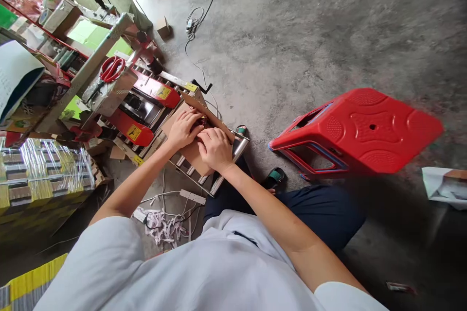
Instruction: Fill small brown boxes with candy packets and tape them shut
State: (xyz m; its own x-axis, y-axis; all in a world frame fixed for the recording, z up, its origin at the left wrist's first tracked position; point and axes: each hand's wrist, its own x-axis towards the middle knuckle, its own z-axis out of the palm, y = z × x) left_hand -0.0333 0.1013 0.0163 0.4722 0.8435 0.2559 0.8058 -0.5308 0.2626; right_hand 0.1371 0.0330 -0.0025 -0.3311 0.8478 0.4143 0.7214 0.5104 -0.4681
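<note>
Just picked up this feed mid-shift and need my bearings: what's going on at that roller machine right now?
A person leans over a cardboard box on the roller bed of a red carton-sealing machine. The left hand and right hand both press down on the box's top flaps; one flap stands raised. Red scissors lie on the machine's frame, and a red plastic stool lies tipped on the floor.

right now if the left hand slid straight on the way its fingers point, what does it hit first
Probably the raised cardboard flap right past the left hand, which lies flat on the cardboard box; depth there is hard to judge.
</note>
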